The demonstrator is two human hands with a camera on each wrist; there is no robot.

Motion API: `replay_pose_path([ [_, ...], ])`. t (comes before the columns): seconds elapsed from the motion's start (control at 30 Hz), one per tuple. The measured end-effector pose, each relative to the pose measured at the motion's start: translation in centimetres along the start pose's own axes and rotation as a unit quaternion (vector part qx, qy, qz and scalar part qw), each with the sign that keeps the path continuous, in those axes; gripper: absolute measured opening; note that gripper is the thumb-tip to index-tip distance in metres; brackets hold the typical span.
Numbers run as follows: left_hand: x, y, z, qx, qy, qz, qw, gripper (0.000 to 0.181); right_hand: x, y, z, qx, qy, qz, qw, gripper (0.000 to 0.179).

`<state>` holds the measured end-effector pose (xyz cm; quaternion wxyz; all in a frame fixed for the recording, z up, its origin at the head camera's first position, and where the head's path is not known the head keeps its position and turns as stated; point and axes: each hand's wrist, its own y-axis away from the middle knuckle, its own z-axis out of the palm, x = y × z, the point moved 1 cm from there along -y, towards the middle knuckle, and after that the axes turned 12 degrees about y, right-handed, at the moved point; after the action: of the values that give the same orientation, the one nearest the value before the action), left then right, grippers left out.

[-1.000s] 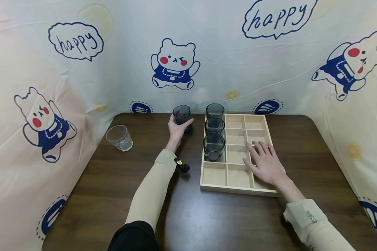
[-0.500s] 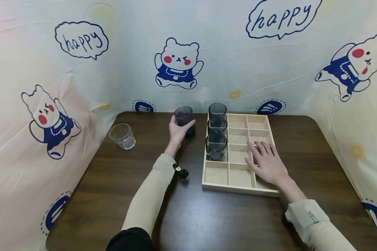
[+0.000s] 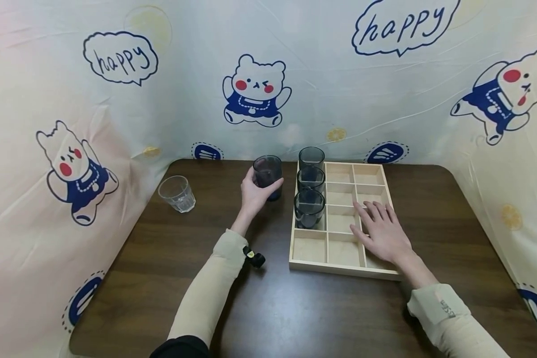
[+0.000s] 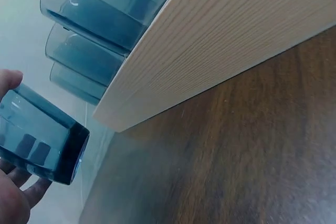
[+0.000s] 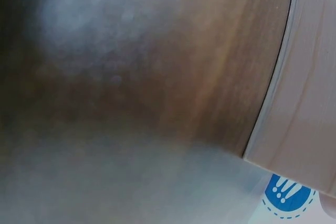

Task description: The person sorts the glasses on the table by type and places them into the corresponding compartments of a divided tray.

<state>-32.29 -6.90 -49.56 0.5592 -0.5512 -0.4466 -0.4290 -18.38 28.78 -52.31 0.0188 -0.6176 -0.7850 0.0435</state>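
Note:
My left hand (image 3: 254, 195) grips a dark tinted glass (image 3: 267, 171) between thumb and fingers, left of a wooden divided tray (image 3: 346, 269). In the left wrist view the held glass (image 4: 39, 132) is tilted, with its thick base toward the tray's side wall (image 4: 210, 40). Three similar dark glasses (image 3: 309, 211) stand in the tray's left column, in the back compartments. My right hand (image 3: 382, 233) rests with fingers spread over the tray's right side. The right wrist view shows the tray's outer wall (image 5: 302, 93) and only a sliver of the hand.
A clear glass (image 3: 178, 195) stands on the dark wood table (image 3: 161, 278) at the left. A printed cloth (image 3: 183, 74) with bear drawings hangs behind the table and along its sides.
My left hand has brought the dark glass slightly to the right and nearer to me. The right hand keeps its place on the tray. The head view has shifted a little.

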Motion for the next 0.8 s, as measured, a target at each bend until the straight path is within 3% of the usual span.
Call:
replay_pose_path([
  [0.47, 1.2, 2.3, -1.0, -0.007, -0.029, 0.064, 0.9975, 0.07, 0.0, -0.1, 0.3, 0.003, -0.005, 0.003, 1.0, 0.074],
  [0.8, 2.0, 4.2, -1.1, -0.035, -0.034, 0.083, 0.9954, 0.076, 0.1, -0.1, 0.5, 0.002, -0.003, 0.0, 1.0, 0.074],
])
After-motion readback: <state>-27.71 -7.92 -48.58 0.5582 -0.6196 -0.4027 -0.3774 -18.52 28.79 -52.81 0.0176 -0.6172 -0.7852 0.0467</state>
